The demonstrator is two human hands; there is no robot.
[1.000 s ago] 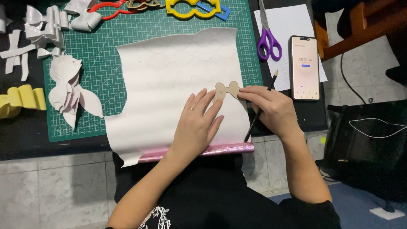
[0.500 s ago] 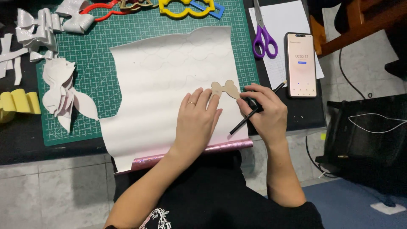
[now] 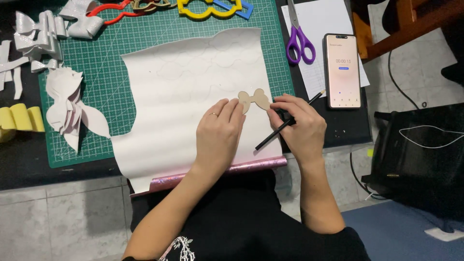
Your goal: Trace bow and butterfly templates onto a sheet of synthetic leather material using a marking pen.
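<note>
**Tracing a bow shape onto the white sheet, with most of the sheet already marked**

The left hand lay flat, fingers pressing a small tan bow-shaped template against the white sheet, not clenched on anything. The right hand had its grip closed around a black pencil, whose point sat just beside the template's right edge.

Faint traced outlines showed across the upper part of the sheet, so several copies seemed done; the lower part looked unmarked, and nothing on this sheet had been cut. The purple scissors lay untouched on the bench, well apart from both hands. Cut white pieces lay on the green cutting mat to the left.
</note>
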